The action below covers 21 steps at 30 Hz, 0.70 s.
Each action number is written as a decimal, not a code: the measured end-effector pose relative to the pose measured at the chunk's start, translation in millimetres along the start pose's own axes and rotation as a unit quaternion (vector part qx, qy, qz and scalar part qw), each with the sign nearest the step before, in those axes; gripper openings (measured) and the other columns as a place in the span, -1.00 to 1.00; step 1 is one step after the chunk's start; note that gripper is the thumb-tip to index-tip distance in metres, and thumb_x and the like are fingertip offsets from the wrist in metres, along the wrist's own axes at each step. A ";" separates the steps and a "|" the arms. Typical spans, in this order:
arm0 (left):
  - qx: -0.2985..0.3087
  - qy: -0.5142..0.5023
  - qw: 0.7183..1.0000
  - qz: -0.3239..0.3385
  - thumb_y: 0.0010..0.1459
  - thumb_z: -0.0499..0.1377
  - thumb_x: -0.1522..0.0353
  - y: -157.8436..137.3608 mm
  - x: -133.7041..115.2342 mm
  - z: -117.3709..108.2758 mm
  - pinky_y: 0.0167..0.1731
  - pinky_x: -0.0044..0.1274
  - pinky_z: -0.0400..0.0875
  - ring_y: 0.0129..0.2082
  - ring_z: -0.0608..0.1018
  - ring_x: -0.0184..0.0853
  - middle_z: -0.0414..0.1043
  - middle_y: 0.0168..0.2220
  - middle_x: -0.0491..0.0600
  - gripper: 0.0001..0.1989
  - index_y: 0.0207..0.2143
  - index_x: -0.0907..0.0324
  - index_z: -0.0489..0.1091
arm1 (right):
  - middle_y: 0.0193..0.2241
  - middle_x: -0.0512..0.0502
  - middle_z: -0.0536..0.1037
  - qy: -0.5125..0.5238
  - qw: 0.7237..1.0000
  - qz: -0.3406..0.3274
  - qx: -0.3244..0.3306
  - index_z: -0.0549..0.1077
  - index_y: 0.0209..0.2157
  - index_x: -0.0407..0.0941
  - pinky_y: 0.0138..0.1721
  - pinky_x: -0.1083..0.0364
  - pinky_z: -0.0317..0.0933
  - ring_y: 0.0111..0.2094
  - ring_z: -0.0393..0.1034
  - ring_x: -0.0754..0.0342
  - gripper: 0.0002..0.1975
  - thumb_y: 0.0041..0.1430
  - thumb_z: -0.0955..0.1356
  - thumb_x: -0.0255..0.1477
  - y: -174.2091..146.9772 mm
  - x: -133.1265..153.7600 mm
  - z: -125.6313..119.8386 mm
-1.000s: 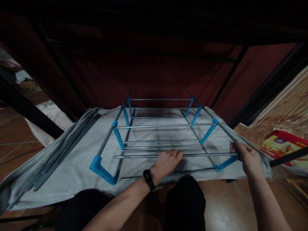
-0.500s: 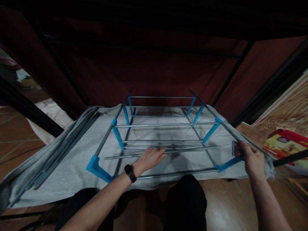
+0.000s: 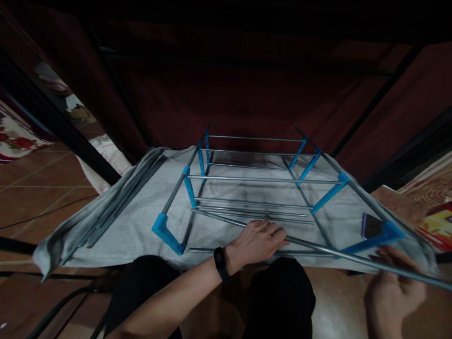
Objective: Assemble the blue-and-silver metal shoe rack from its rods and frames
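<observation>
My left hand [image 3: 259, 240], with a black band on its wrist, is closed around a long grey metal tube [image 3: 318, 245]. The tube slants across the near end of a rack frame of grey tubes and blue plastic connectors [image 3: 192, 190]. My right hand [image 3: 395, 292] is blurred at the lower right, where the tube crosses in front of it; whether its fingers grip the tube I cannot make out. Just above that hand is the near right blue corner connector [image 3: 388, 234]. The near left blue corner connector [image 3: 165, 233] tilts outward.
A grey cloth [image 3: 141, 226] lies beneath the frame. Several loose tubes [image 3: 123, 202] are bunched on its left side. A dark flat rectangular object [image 3: 371, 227] rests at the right. Beyond stands a dark red panel [image 3: 247, 94]. A red and yellow package [image 3: 439, 226] is at the right edge.
The tube in my left hand has shifted right and its right end has come toward me. My right hand has moved down from the frame's right side rail to beside the tube. The view has shifted.
</observation>
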<state>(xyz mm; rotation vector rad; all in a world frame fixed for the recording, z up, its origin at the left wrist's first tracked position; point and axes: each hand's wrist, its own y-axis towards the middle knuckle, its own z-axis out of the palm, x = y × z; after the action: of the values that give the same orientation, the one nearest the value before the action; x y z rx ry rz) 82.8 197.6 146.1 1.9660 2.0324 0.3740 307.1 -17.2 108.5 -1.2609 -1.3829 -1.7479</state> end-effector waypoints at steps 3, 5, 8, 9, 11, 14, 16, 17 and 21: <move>0.004 0.028 1.000 -0.004 0.40 -0.10 0.20 1.1 3.9 2.7 -0.43 -0.46 0.26 -0.33 0.51 -0.33 0.43 -0.31 -0.05 -0.71 -0.21 0.15 0.31 | -0.27 -0.17 0.57 0.020 0.972 0.073 0.224 0.55 -0.26 -0.07 -0.06 -0.24 0.30 -0.21 0.48 -0.18 -0.65 -0.06 0.48 -0.16 -57.8 -14.9 -7.3; 0.015 0.047 0.999 0.002 0.40 -0.09 0.22 2.6 10.3 6.0 -0.42 -0.46 0.27 -0.32 0.51 -0.32 0.43 -0.31 -0.05 -0.73 -0.19 0.15 0.32 | -0.27 -0.09 0.57 0.105 0.917 0.187 0.337 0.52 -0.20 -0.06 -0.10 -0.13 0.34 -0.23 0.48 -0.08 -0.62 -0.07 0.51 -0.22 -89.4 -16.8 0.1; 0.030 0.062 0.998 0.013 0.40 -0.07 0.23 5.9 22.7 11.9 -0.39 -0.46 0.30 -0.31 0.52 -0.31 0.44 -0.29 -0.05 -0.74 -0.19 0.15 0.32 | -0.27 -0.03 0.57 0.253 0.824 0.331 0.385 0.50 -0.08 -0.02 -0.24 0.02 0.39 -0.23 0.48 0.00 -0.58 -0.02 0.50 -0.27 -115.6 -5.5 27.2; 0.034 0.065 0.997 0.013 0.39 -0.06 0.24 6.8 27.2 13.9 -0.37 -0.46 0.30 -0.30 0.52 -0.31 0.44 -0.29 -0.05 -0.76 -0.19 0.15 0.32 | -0.29 -0.03 0.57 0.280 0.804 0.356 0.385 0.52 -0.10 -0.03 -0.27 0.05 0.39 -0.26 0.49 0.03 -0.61 0.01 0.50 -0.26 -119.4 0.1 38.4; 0.041 0.069 0.997 0.000 0.39 -0.04 0.27 7.2 36.5 17.4 -0.35 -0.47 0.31 -0.29 0.52 -0.30 0.45 -0.28 -0.04 -0.79 -0.19 0.16 0.33 | -0.34 -0.03 0.58 0.304 0.786 0.382 0.379 0.54 -0.20 -0.08 -0.33 0.11 0.39 -0.33 0.48 0.08 -0.70 0.03 0.50 -0.27 -122.8 10.8 60.8; 0.048 0.074 0.995 -0.039 0.38 -0.03 0.32 4.4 51.8 22.4 -0.33 -0.47 0.32 -0.28 0.52 -0.29 0.45 -0.28 -0.02 -0.81 -0.17 0.16 0.34 | -0.40 -0.03 0.58 0.322 0.769 0.396 0.384 0.55 -0.29 -0.11 -0.37 0.14 0.40 -0.39 0.47 0.11 -0.74 -0.01 0.52 -0.28 -123.2 19.5 90.8; 0.049 0.078 0.994 -0.064 0.39 -0.05 0.34 2.5 62.6 26.2 -0.33 -0.46 0.32 -0.29 0.53 -0.27 0.46 -0.29 -0.01 -0.80 -0.16 0.16 0.34 | -0.43 0.00 0.57 0.332 0.760 0.397 0.392 0.55 -0.30 -0.11 -0.38 0.14 0.41 -0.41 0.47 0.13 -0.73 -0.02 0.53 -0.28 -121.9 19.7 108.7; 0.048 0.081 0.993 -0.076 0.39 -0.06 0.34 2.3 67.7 28.3 -0.33 -0.45 0.32 -0.29 0.53 -0.26 0.46 -0.29 -0.01 -0.79 -0.15 0.16 0.35 | -0.45 0.01 0.57 0.336 0.758 0.397 0.394 0.55 -0.30 -0.11 -0.38 0.15 0.42 -0.42 0.46 0.13 -0.73 -0.03 0.53 -0.28 -120.6 18.6 117.3; 0.051 0.096 0.987 -0.122 0.39 -0.08 0.31 11.0 80.1 37.4 -0.35 -0.44 0.32 -0.30 0.54 -0.22 0.47 -0.29 0.02 -0.75 -0.16 0.17 0.36 | -0.48 0.03 0.54 0.352 0.747 0.412 0.385 0.53 -0.36 -0.11 -0.40 0.16 0.41 -0.44 0.45 0.15 -0.74 -0.05 0.54 -0.28 -109.9 11.4 148.1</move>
<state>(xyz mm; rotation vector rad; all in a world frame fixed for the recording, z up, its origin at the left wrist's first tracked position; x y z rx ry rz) 105.0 277.6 113.5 1.7667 2.4257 0.4234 255.3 157.3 77.1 -0.4753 -0.7236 -0.7106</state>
